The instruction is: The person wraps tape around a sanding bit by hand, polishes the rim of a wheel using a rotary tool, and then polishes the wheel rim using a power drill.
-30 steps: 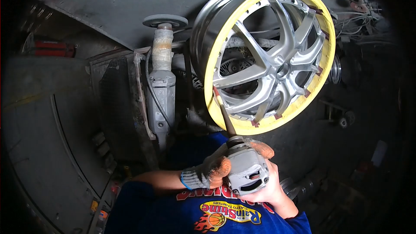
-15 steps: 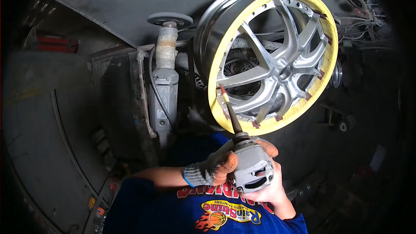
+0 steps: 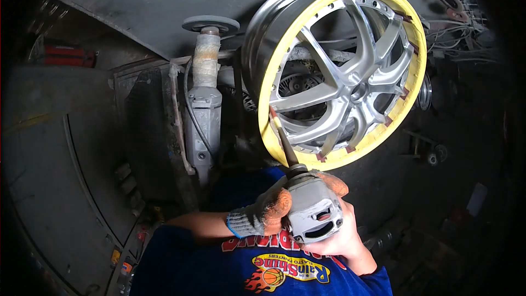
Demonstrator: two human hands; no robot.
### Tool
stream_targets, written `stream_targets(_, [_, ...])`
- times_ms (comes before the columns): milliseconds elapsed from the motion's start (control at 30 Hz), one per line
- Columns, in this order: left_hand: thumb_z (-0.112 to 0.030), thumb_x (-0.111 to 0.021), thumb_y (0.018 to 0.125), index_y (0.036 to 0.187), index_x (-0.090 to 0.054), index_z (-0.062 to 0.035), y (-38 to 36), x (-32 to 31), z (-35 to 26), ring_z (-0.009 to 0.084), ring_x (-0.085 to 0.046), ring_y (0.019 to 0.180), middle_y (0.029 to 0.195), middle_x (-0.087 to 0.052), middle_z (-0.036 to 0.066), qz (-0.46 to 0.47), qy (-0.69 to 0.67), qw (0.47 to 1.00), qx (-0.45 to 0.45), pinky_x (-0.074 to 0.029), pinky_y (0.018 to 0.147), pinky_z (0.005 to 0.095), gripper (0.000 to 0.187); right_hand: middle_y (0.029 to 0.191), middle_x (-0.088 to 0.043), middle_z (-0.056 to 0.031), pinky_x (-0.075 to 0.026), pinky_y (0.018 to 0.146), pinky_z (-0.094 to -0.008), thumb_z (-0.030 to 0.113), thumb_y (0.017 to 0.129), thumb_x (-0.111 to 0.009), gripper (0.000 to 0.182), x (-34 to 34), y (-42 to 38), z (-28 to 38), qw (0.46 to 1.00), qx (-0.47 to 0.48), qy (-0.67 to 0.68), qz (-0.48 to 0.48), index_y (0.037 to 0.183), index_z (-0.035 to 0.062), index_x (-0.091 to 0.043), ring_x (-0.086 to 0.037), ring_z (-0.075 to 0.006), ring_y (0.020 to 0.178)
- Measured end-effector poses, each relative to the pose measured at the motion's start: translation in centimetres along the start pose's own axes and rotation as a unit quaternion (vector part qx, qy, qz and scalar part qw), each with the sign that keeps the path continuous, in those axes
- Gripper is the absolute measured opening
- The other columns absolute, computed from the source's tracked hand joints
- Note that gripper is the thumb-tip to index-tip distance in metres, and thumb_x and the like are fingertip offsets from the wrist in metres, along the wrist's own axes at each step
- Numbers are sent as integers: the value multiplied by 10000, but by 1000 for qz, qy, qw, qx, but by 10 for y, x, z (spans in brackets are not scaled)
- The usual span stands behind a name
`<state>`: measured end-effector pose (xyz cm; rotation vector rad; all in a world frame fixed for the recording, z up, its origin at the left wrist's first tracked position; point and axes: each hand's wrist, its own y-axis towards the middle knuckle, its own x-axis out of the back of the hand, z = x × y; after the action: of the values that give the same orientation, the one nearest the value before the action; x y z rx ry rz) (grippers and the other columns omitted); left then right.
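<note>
My left hand (image 3: 263,211), in a grey knit glove with orange rubber, wraps round the neck of a grey die grinder (image 3: 315,211). From the other side my bare right hand (image 3: 348,236) grips the rear of its body; some of its fingers are hidden. The grinder's long dark spindle points up and away, ending in a reddish tip (image 3: 273,112). That tip overlaps the lower left of a silver alloy wheel rim (image 3: 353,85), where a spoke meets the lip. Yellow masking tape (image 3: 274,142) covers the lip, with small dark red pieces along its inner edge.
A larger grey power tool (image 3: 204,115) with a flat disc (image 3: 211,24) stands upright left of the rim, its cord beside it. Another wheel (image 3: 301,85) shows behind the spokes. Cables (image 3: 455,44) hang at upper right. A red object (image 3: 68,55) lies far left.
The grinder and both hands have shifted slightly left, and its tip has moved from the spoke end toward the taped lip. The whole view has also shifted a little.
</note>
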<state>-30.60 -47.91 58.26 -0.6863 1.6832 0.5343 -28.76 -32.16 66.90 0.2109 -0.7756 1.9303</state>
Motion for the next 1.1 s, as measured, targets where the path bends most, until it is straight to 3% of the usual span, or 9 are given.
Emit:
stream_targets(67, [-842, -530, 678, 1298, -429, 117, 0, -2, -1, 237, -472, 1211, 1320, -441, 223, 9, -13, 1000, 12, -407, 989, 368, 1147, 930, -675, -189, -548, 782, -379, 264, 472, -889, 793, 2, 0, 0, 1000, 4, -9, -2, 1103, -77, -549, -697, -333, 847])
stream_targets(167, [-730, -627, 718, 1322, -440, 36, 2, -3, 0, 170, -525, 1163, 1283, -523, 130, -12, -43, 999, -23, -428, 984, 325, 993, 922, -677, -189, -549, 777, -379, 262, 476, -889, 791, 6, 2, 1, 1000, -4, -11, 10, 1099, -85, -547, -698, -338, 842])
stream_targets(233, [-823, -569, 669, 1308, -390, 143, 3, 0, 3, 224, -521, 1161, 1294, -472, 226, -18, -11, 999, -25, -441, 965, 361, 1172, 922, -679, -186, -549, 778, -379, 264, 477, -887, 780, 5, 2, 1, 1000, -11, 6, 12, 1095, -79, -556, -698, -336, 843])
stream_targets(467, [-856, -543, 650, 1316, -377, 143, 9, -4, -4, 221, -564, 1084, 1282, -485, 209, -15, -13, 1000, 11, -469, 911, 347, 1212, 922, -677, -192, -549, 779, -383, 268, 483, -883, 800, 10, 5, 1, 1000, -2, 5, 12, 1112, -91, -545, -698, -337, 840])
stream_targets(533, [-741, -593, 737, 1308, -447, 48, 9, -1, -2, 178, -538, 1151, 1263, -535, 135, 43, -101, 994, -16, -435, 980, 341, 985, 925, -678, -194, -549, 780, -384, 271, 482, -884, 816, 9, 7, 3, 1000, -5, 8, 10, 1121, -99, -538, -699, -337, 844])
stream_targets(567, [-741, -593, 737, 1308, -447, 48, 8, -1, -4, 178, -538, 1151, 1263, -535, 135, 43, -101, 994, -15, -435, 980, 341, 985, 925, -678, -194, -549, 780, -384, 271, 482, -884, 816, 9, 9, 3, 1000, -5, 8, 10, 1121, -99, -538, -699, -337, 844])
stream_targets(633, [-867, -516, 651, 1326, -373, 135, 6, -3, -8, 220, -564, 1085, 1276, -494, 202, -13, 10, 1000, 0, -466, 905, 339, 1216, 930, -677, -197, -549, 781, -385, 276, 479, -887, 828, 10, 10, 4, 999, 4, -24, 36, 1125, -104, -535, -699, -337, 849])
stream_targets(833, [-857, -489, 673, 1332, -384, 111, 10, -3, -6, 209, -481, 1148, 1285, -464, 202, -12, 14, 1000, 6, -390, 958, 334, 1175, 927, -678, -197, -548, 782, -385, 284, 478, -891, 848, 15, 11, 5, 1000, -6, -4, 28, 1135, -112, -528, -699, -338, 852])
stream_targets(1100, [-865, -418, 713, 1323, -375, 132, 10, 0, -1, 244, -472, 1180, 1307, -439, 234, 15, 11, 1000, -8, -381, 988, 344, 1170, 917, -681, -195, -552, 768, -383, 289, 488, -888, 846, 13, 12, 0, 999, 6, 11, 30, 1139, -112, -527, -701, -340, 836])
